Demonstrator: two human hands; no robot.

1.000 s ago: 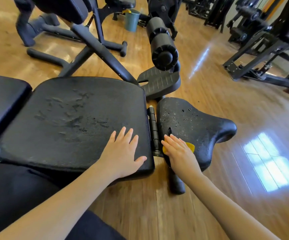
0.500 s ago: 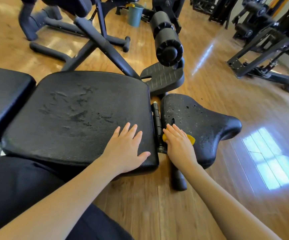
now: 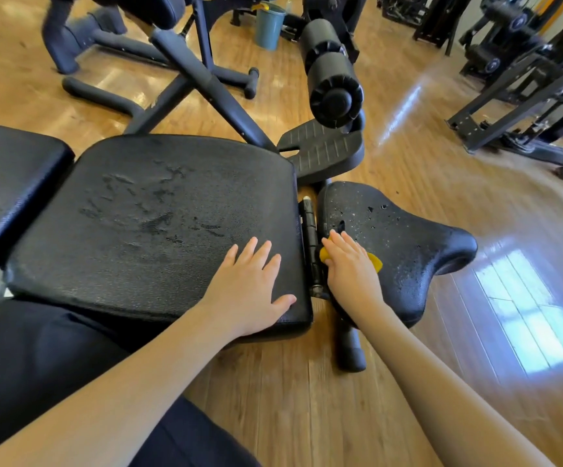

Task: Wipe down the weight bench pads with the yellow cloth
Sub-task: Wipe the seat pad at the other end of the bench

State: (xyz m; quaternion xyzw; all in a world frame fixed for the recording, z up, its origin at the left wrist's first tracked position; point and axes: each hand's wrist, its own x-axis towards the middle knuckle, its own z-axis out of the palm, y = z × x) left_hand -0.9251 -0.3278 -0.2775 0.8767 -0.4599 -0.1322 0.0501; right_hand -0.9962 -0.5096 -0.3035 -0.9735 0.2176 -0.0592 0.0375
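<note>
A person's right hand presses a yellow cloth flat-fingered on the wet seat pad, left hand splayed on the back pad.

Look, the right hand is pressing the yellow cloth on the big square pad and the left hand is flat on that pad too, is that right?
Not quite. The head view shows the right hand pressing the yellow cloth on the small saddle-shaped seat pad, across the hinge from the big square pad. The left hand does lie flat on the big pad.
</note>
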